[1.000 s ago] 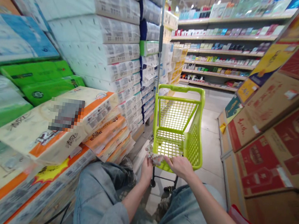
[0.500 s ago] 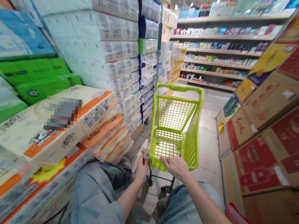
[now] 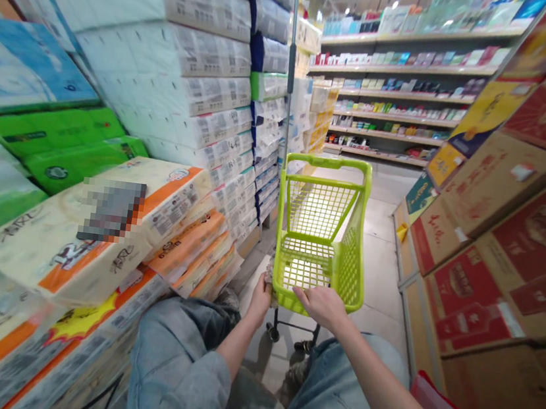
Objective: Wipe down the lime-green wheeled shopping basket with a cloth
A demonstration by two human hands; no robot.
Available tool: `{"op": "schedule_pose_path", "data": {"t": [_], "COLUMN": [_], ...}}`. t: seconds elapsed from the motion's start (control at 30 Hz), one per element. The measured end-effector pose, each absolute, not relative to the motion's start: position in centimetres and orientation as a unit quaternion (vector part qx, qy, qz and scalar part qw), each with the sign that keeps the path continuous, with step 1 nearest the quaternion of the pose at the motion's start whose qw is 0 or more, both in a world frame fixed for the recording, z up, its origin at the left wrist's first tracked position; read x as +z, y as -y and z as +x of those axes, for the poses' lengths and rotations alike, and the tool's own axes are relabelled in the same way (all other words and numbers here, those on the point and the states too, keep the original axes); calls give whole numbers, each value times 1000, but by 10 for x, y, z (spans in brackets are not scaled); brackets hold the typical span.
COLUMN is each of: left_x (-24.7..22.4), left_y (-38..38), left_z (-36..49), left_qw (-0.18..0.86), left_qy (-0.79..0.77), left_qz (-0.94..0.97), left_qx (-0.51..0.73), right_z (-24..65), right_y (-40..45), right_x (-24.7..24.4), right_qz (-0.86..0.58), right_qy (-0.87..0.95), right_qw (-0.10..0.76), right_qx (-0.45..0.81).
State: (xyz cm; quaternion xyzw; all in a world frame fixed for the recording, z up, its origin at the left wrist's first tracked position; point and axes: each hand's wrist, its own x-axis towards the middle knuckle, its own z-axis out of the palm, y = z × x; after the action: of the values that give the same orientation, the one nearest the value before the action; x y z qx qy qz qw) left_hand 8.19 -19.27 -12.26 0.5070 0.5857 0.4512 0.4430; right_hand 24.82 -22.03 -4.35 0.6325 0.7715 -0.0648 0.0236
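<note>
Green cart (image 3: 316, 238), one, right fingers (image 3: 314, 298) clamped on rim (image 3: 286, 299), left fingers (image 3: 264, 286) apparently round one cloth (image 3: 269, 270)

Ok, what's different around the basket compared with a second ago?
The pale patterned cloth in the left hand has moved left: it lay along the near rim of the yellow-green plastic lattice basket, reaching toward the right hand, and is now bunched at the basket's near left corner. The left hand keeps hold of it; the right hand stays at the near rim.
</note>
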Motion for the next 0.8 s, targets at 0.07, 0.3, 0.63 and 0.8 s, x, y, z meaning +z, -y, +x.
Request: {"op": "schedule_pose_path", "data": {"t": [0.07,0.3,0.63,0.8], "left_x": [-125,-143,-146,-146], "left_y": [200,190,180,183], "left_z": [80,68,57,61], "left_qw": [464,471,376,376], "left_qy": [-534,-501,-523,-519], "left_qz": [531,557,613,606], "left_qx": [466,465,457,472], "right_z": [249,253,250,250], "right_y": [221,224,224,223], "right_x": [-44,-44,-45,-46], "right_qz": [641,637,642,643], "right_qy": [-764,-767,-763,-763], "right_qw": [27,21,16,14], "right_qx": [-65,-70,-72,-69]}}
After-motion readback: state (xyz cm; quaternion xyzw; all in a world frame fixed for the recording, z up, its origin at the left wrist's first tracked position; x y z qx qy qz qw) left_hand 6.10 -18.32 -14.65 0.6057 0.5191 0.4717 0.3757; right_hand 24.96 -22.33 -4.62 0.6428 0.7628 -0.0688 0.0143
